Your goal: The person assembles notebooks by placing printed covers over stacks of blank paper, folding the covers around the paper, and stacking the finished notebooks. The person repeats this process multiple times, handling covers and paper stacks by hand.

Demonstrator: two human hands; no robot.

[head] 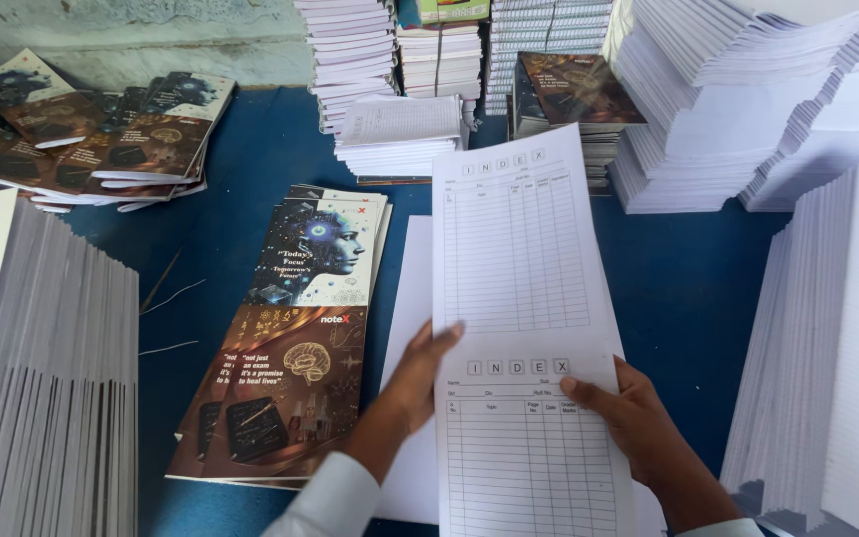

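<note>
head view. the printed index sheet (524, 298) is the reference for all positions below. it is a long white page with two ruled tables, lying lengthwise over a plain white sheet (412, 298) on the blue table (688, 278).

the left hand (418, 373) grips the sheet's left edge near its middle, thumb on top and the other fingers out of sight beneath. the right hand (633, 413) pinches the right edge slightly nearer the person, thumb on top as well. the hands are apart, one on each long edge, both closed on the sheet.

left of the sheet lies a small pile of glossy printed covers (295, 328). further left stands a tall stack of covers (37, 378). right of it stands a tall block of ruled paper (837, 358). beyond its far end stand more paper stacks (400, 134).

risk assessment:
- both grips sit at the near half; the far half looks unsupported and may droop or fold.
- uneven pull between the hands may skew the sheet off the page beneath.
- the thumbs may crease or smudge thin paper.
- the right forearm is near the ruled block; a sideways sweep may nudge its edge.
</note>
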